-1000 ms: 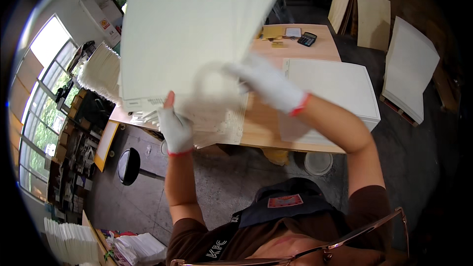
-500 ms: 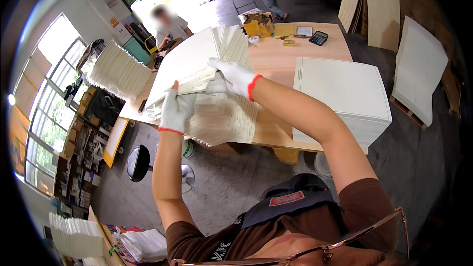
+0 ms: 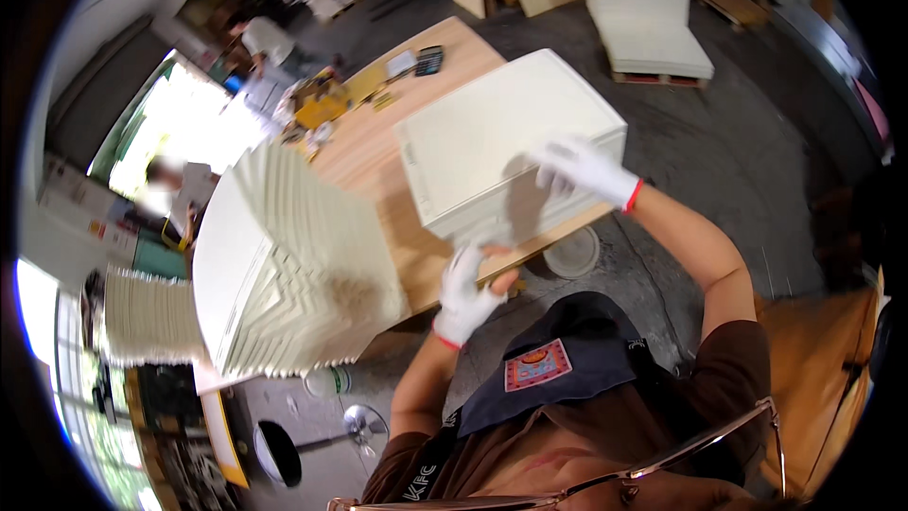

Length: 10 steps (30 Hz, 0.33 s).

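A squared stack of white sheets [image 3: 501,128] stands on the wooden table [image 3: 421,270] in front of me. My right hand [image 3: 579,168], in a white knit glove with a red cuff, is over the stack's near right edge with fingers apart; I cannot tell whether it touches. By the stack's near left corner, at the table edge, my left hand [image 3: 462,297] is open and holds nothing, with bare fingertips poking out of its glove. To the left rises a tall pile of white sheets [image 3: 317,270], its layers fanned and turned against each other.
A yellow box [image 3: 322,106] and a calculator [image 3: 429,60] are at the table's far end. Another ragged paper pile [image 3: 147,315] is at far left. Below are a stool [image 3: 277,452] and a bucket [image 3: 572,254]. A pallet stack [image 3: 662,52] stands beyond. Two people are farther off.
Both hands have left the fanned pile and moved right to the squared stack. The sheets they held now lie on the pile. My view has swung to the right.
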### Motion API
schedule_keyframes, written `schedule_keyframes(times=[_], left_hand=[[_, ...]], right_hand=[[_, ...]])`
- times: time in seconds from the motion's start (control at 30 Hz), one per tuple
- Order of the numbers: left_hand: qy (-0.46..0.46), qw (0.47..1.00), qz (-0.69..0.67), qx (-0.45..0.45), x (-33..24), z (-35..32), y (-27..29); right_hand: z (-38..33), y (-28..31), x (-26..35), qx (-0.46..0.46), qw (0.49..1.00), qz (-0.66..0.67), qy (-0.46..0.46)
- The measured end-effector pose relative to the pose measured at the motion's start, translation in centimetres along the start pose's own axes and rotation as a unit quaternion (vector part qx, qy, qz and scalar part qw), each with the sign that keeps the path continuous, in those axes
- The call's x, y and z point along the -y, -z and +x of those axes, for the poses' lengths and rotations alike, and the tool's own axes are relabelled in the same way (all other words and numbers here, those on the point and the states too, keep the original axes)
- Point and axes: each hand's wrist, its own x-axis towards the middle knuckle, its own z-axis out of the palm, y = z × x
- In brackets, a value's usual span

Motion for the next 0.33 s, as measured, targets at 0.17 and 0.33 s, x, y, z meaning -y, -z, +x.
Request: schedule_keyframes(times=[0.17, 0.33], left_hand=[[-0.115, 0.985, 0.131, 0.018, 0.1, 14.3, -6.1], [-0.066, 0.961, 0.208, 0.172, 4.3, 22.6, -11.8]], right_hand=[[-2.4, 10.4, -3.0, -0.397, 0.876, -0.275, -0.013], [-2.4, 10.4, -4.4, -0.259, 0.870, -0.405, -0.108]])
